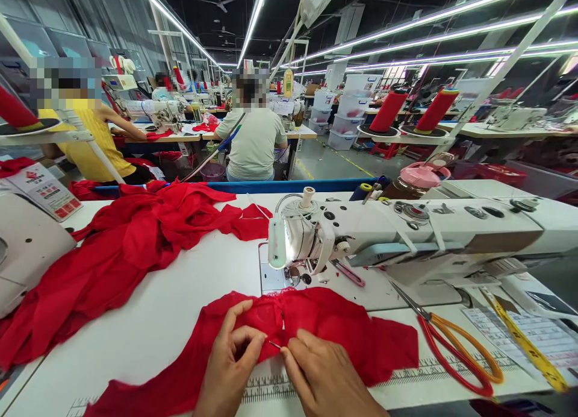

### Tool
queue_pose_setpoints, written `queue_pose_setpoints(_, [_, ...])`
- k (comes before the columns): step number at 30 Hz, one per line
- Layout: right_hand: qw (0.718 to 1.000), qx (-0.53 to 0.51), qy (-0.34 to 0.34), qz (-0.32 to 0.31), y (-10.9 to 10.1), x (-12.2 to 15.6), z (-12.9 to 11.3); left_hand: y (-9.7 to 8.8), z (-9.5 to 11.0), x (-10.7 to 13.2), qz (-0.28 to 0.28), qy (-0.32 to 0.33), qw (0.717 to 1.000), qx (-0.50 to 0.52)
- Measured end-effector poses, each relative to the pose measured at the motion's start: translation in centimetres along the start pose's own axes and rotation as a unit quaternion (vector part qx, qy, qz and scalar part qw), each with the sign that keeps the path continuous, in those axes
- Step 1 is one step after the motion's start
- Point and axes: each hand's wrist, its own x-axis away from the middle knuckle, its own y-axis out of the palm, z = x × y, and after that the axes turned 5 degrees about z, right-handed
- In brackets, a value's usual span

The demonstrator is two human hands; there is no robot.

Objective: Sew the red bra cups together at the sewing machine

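Note:
A red lace garment piece lies flat on the white table in front of the sewing machine. My left hand rests on its near edge with the fingers curled and pinching the fabric. My right hand is closed in a pinch on a thin pin or needle right at the fabric edge, between the two hands. The machine's needle area stands just beyond the garment.
A heap of red fabric covers the table's left side. Scissors with orange and red handles and a yellow tape measure lie at right. A pink-lidded jar stands behind the machine. Other people sit at stations further back.

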Motion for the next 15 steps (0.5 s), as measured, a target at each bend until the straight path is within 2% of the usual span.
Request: queue_pose_setpoints(15, [0.998, -0.061, 0.014, 0.008, 0.78, 0.06, -0.05, -0.07, -0.44, -0.36, -0.010, 0.001, 0.998, 0.058])
